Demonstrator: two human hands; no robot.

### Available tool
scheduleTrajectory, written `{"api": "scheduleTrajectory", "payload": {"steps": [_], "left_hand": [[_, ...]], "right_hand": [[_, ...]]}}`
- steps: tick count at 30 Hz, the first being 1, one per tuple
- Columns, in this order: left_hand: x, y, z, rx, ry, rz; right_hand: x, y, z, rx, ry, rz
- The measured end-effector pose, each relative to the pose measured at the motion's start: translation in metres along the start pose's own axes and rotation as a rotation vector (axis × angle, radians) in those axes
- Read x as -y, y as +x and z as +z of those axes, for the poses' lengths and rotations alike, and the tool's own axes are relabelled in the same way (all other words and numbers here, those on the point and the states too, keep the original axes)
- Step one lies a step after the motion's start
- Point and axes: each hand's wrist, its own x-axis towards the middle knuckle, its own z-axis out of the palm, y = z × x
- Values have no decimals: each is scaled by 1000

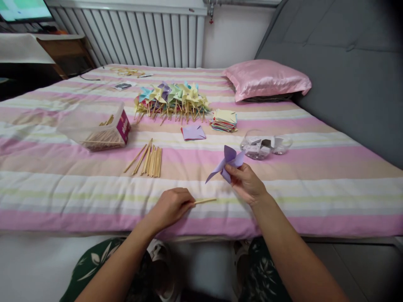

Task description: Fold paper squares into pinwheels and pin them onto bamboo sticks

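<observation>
One clear plastic box [116, 110] stands well left of both grips, its low walls apparently keeping the heap of thin sticks [100, 139] from rolling about. Between it and the left grip, a few loose sticks [153, 161] lie roughly side by side, ends toward the person, probably so that single ones come up easily. Beyond the left grip, assembled pinwheels [174, 95] are massed together, seemingly kept out of the working space. The left hand [174, 203] pinches one stick [206, 201] near its end, which leaves the rest of it bare and pointing right. Ahead of that stick lie folded-looking purple sheets [193, 133], and farther right a stack of paper squares [224, 119], edges loosely gathered. The right hand [247, 182] grips a purple pinwheel head [231, 157], thumb near its middle, likely holding the curled vanes together; no stick shows on it. Just beyond the right grip, clear round containers [256, 147] hold small pieces too blurred to name, presumably so they do not scatter over the striped bedspread [315, 184].
</observation>
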Motion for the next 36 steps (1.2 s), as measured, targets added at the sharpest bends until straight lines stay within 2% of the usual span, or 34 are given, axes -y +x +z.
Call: {"api": "scheduleTrajectory", "payload": {"steps": [2, 5, 8, 10, 13, 16, 21, 28, 36], "left_hand": [[1, -7, -3, -30, -180, -31], [3, -13, -9, -160, -451, -179], [6, -16, -14, -249, -693, -269], [7, -17, -16, -271, -789, -286], [8, -19, -18, -263, -831, -276], [11, -19, -22, -243, -769, -243], [17, -20, -27, -275, -672, -225], [19, -22, -25, -181, -779, -416], [16, -20, -29, -109, -911, -370]], "right_hand": [[-2, -2, 0, 43, -13, -24], [-7, -8, 4, 124, -72, -83], [-13, -16, 14, 245, -247, -172], [-17, -20, 20, 339, -422, -289], [-23, -23, 24, 438, -689, -574], [-31, -21, 22, 458, -875, -828], [-37, -16, 15, 394, -1070, -1072], [-40, -16, 14, 340, -1131, -1168], [-36, -17, 17, 327, -1151, -1199]]}}
